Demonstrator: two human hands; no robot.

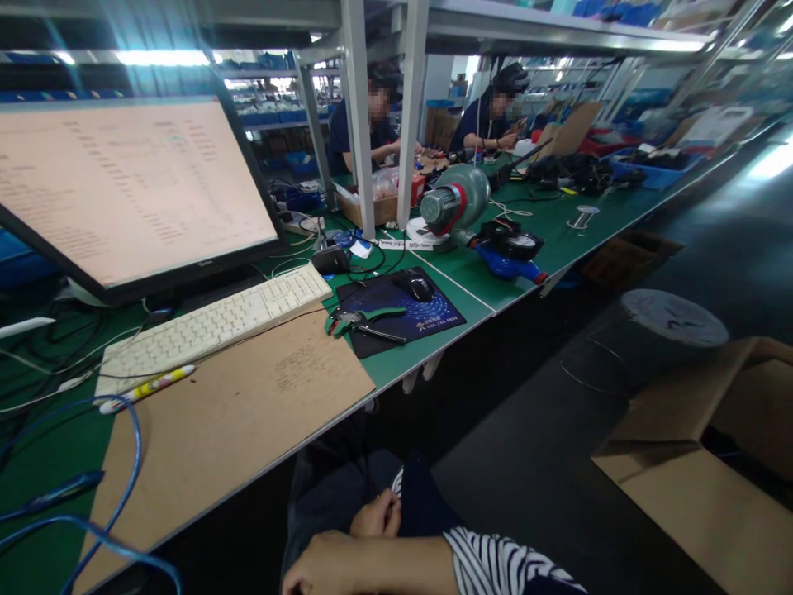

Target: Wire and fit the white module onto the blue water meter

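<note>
Resting near the desk (402,359), the right grip (315,566) and left grip (376,514) had curled fingers; whether either clasped anything could not be told. The brown board (248,426) lay on the desk before the keyboard (216,330).

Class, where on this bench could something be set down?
The cardboard sheet, bordered by keyboard and mouse pad, is mostly bare; green benchtop lies free between blue-and-black device and wire spool. The pad is crowded with mouse and green-handled tool.

Monitor (136,194) washed-out w/ bluish glare above; floor (514,438) v. dim; far R blurry.
</note>
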